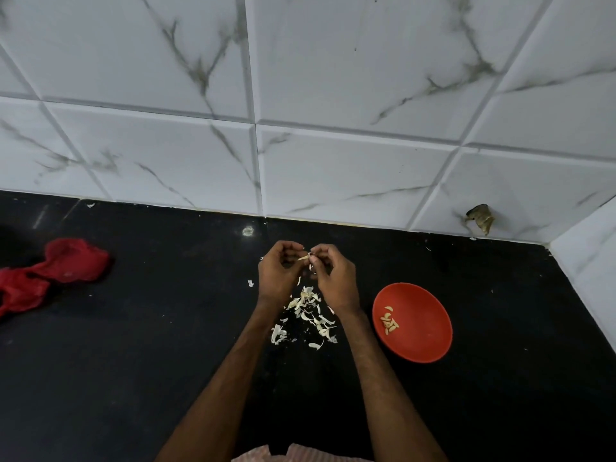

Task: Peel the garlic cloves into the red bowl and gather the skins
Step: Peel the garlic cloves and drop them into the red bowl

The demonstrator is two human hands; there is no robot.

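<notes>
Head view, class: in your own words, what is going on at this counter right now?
A person is peeling a garlic clove, pinching it between the left hand and the right hand above a black counter. Loose skins lie scattered on the counter beneath the hands, not yet gathered. A few peeled cloves sit in the red bowl, to the right of the hands. A red cloth lies off to the left.
</notes>
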